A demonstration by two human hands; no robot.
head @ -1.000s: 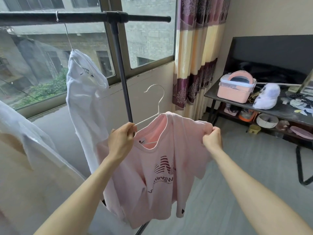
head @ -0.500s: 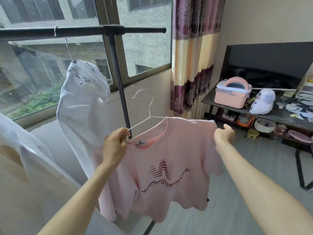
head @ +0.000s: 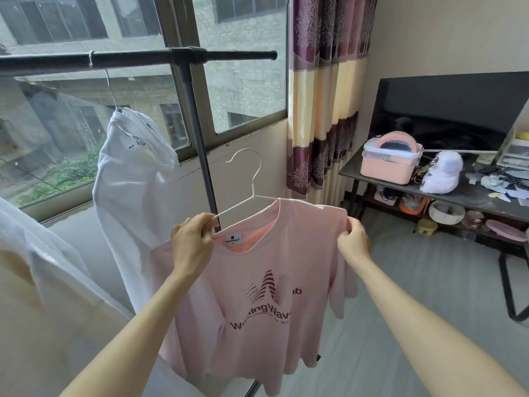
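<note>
A pink T-shirt [head: 266, 305] with dark red print hangs in front of me on a white wire hanger [head: 249, 179]. My left hand [head: 191, 242] grips the hanger's left arm together with the shirt's collar. My right hand [head: 352, 241] pinches the shirt's right shoulder seam. The hanger's hook points up, free of the black clothes rail [head: 137, 58], which runs above and to the left. The hanger's right arm is hidden inside the shirt.
A white shirt [head: 134, 179] hangs from the rail on its own hanger; the rail's black upright post [head: 197, 144] stands just behind my left hand. A pale garment [head: 34, 276] fills the lower left. Right: curtain [head: 323, 110], dark table [head: 463, 196] with pink box [head: 390, 159], television [head: 446, 107].
My right hand has closed again on the shirt's right shoulder after letting go. The shirt now hangs flatter and more spread out; the view has tilted so the rail sits lower.
</note>
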